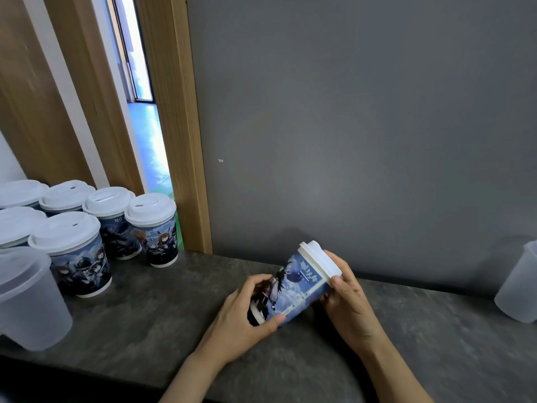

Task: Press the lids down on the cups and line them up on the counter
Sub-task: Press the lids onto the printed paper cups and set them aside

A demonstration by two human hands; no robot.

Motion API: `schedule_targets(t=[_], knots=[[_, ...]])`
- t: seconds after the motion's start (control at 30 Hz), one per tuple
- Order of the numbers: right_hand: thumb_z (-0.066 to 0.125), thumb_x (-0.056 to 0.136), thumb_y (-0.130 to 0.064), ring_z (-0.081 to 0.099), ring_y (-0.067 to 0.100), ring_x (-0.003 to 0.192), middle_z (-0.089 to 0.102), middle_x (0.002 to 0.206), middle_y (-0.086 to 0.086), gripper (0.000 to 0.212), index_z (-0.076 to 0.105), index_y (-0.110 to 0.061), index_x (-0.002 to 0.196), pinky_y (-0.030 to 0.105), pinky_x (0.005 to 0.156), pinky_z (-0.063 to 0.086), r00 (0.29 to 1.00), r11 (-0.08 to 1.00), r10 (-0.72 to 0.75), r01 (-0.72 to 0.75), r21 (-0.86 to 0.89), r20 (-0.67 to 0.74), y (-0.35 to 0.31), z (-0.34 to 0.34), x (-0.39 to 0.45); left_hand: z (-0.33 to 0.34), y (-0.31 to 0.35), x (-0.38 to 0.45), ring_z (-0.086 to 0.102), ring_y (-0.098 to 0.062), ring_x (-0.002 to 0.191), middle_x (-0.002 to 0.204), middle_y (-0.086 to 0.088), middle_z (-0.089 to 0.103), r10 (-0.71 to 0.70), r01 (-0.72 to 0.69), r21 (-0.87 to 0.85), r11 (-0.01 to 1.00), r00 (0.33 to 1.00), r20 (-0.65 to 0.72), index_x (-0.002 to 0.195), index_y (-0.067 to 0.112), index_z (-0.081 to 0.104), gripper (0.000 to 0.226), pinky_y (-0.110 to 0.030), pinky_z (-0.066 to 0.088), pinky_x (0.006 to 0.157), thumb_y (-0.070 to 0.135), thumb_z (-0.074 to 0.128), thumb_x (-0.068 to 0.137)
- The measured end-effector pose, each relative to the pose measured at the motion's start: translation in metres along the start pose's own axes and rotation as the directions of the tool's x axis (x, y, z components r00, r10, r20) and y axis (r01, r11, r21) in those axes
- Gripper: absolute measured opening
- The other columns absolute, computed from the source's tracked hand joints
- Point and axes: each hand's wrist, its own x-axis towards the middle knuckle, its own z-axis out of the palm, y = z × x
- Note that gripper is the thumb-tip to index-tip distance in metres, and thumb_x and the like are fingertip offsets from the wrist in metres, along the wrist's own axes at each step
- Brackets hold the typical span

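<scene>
A printed paper cup with blue artwork is tilted on its side above the dark counter, held between both hands. My left hand wraps its lower end. My right hand grips the top end, with the thumb on the rim of the white lid. Several lidded cups of the same kind stand in two rows at the left of the counter, the closest of them in the front row.
A translucent plastic pitcher stands at the front left, beside the cup rows. Another translucent container sits at the right edge. A grey wall backs the counter, and a wooden door frame rises behind the cups.
</scene>
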Motion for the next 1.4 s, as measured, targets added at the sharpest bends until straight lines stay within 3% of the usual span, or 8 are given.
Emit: schedule_targets(t=[0.17,0.4,0.6,0.77,0.9,1.07,1.2,1.4], knots=[[0.085,0.071,-0.041,0.055,0.031,0.120,0.054,0.139,0.020,0.078,0.054,-0.014,0.138,0.048,0.101,0.040,1.000,1.000,-0.013,0.013,0.016,0.006,0.0012,0.0014,0.0008,0.0005,0.0014,-0.0021,0.052,0.001,0.113,0.122,0.025,0.045,0.062,-0.053,0.103,0.993,0.994,-0.085,0.125,0.048,0.040,0.072,-0.027,0.049,0.093,0.065,0.076,0.064],[0.088,0.066,-0.044,0.061,0.028,0.116,0.062,0.132,0.013,0.073,0.062,-0.021,0.130,0.040,0.096,0.052,0.999,0.998,0.013,-0.011,0.055,-0.036,-0.0029,0.0010,0.0001,0.0016,0.0029,-0.0008,0.049,0.001,0.124,0.133,0.025,0.047,0.101,-0.101,0.034,0.994,0.995,-0.003,0.138,0.046,0.038,0.045,-0.028,0.044,0.101,0.053,0.046,0.095],[0.080,0.073,-0.041,0.059,0.030,0.119,0.059,0.135,0.015,0.067,0.059,-0.021,0.133,0.048,0.100,0.044,1.000,0.999,0.025,-0.025,0.022,-0.012,-0.0034,0.0005,-0.0010,0.0010,-0.0046,0.0010,0.049,0.002,0.125,0.134,0.024,0.053,-0.004,0.006,-0.035,0.999,0.997,0.076,0.139,0.053,0.034,0.057,-0.035,0.043,0.105,0.065,0.053,0.087],[0.086,0.067,-0.043,0.056,0.030,0.122,0.056,0.140,0.016,0.080,0.055,-0.018,0.137,0.049,0.104,0.041,1.000,0.999,0.030,-0.030,0.009,0.001,-0.0031,0.0008,-0.0012,0.0015,0.0009,0.0006,0.048,0.007,0.121,0.129,0.033,0.045,0.064,-0.064,0.049,0.997,0.998,-0.007,0.133,0.053,0.037,0.062,-0.023,0.044,0.100,0.064,0.066,0.078],[0.090,0.064,-0.038,0.052,0.031,0.123,0.052,0.141,0.020,0.084,0.054,-0.012,0.136,0.049,0.104,0.035,1.000,0.998,0.028,-0.028,0.054,0.011,-0.0007,0.0025,-0.0007,0.0015,0.0020,-0.0015,0.049,0.001,0.118,0.126,0.027,0.040,0.139,-0.123,0.170,0.978,0.987,-0.086,0.132,0.045,0.038,0.074,-0.027,0.046,0.098,0.064,0.073,0.070],[0.087,0.066,-0.034,0.050,0.034,0.124,0.046,0.145,0.025,0.083,0.052,-0.010,0.137,0.052,0.104,0.034,1.000,0.998,0.029,-0.030,0.054,0.007,-0.0012,0.0008,-0.0014,0.0043,0.0028,-0.0019,0.045,0.003,0.121,0.134,0.026,0.038,0.156,-0.137,0.183,0.974,0.984,-0.089,0.139,0.038,0.037,0.063,-0.025,0.043,0.101,0.071,0.047,0.086],[0.089,0.063,-0.039,0.050,0.034,0.124,0.047,0.145,0.024,0.088,0.052,-0.011,0.138,0.052,0.103,0.035,0.999,0.998,0.039,-0.039,0.050,-0.001,-0.0031,0.0007,-0.0025,0.0031,-0.0010,-0.0021,0.044,0.004,0.117,0.131,0.028,0.045,0.060,-0.050,0.211,0.976,0.997,-0.041,0.142,0.053,0.022,0.063,-0.021,0.040,0.098,0.080,0.021,0.085],[0.087,0.065,-0.042,0.050,0.032,0.131,0.050,0.147,0.013,0.092,0.047,-0.019,0.144,0.051,0.110,0.036,0.999,0.999,0.043,-0.043,0.031,0.026,-0.0055,0.0029,-0.0020,0.0008,0.0022,-0.0021,0.044,0.007,0.119,0.125,0.036,0.041,0.071,-0.066,0.176,0.982,0.997,-0.019,0.135,0.050,0.032,0.063,-0.023,0.042,0.100,0.078,0.046,0.080]])
